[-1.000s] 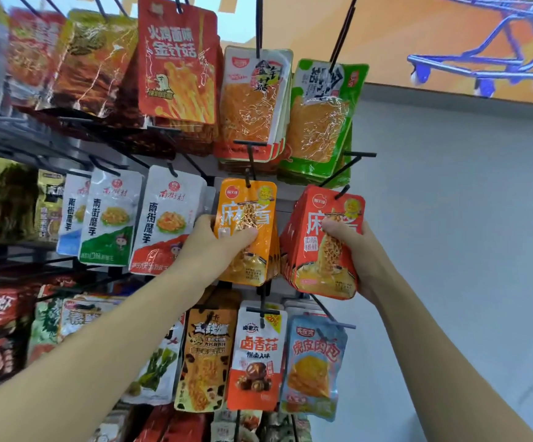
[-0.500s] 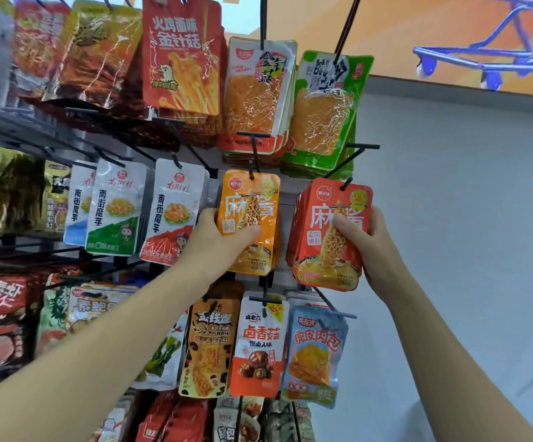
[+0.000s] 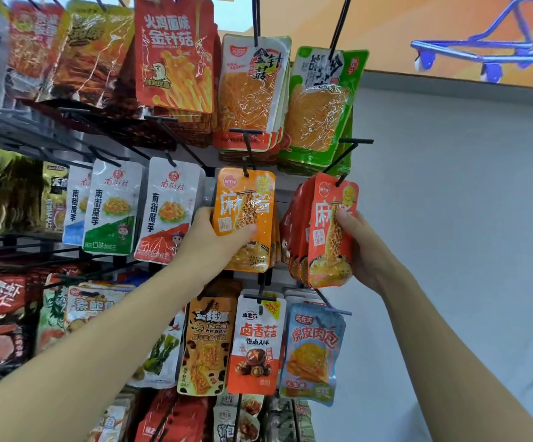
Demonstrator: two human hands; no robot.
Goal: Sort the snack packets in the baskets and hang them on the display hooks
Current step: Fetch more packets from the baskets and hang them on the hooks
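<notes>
At mid-height on the display rack, left grip grasps the orange packets, thumb across the front, fingers behind. Orange packets hang on a black hook and sit roughly upright. Right grip grasps the red packets, a fanned stack, thumb pressed on the front packet and fingers wrapped behind. Stack's top edge is up at the tip of a second hook; cannot tell if the hole is threaded on. Red stack tilts slightly, just beside the orange packets, with a small gap between them. White packets hang just left of the left grip. Green packet hangs above the red stack, a clear-front orange packet above the orange ones. Below hang a mushroom packet and a blue packet. Grey wall is to the right of the rack. Both forearms reach up from the bottom corners.
</notes>
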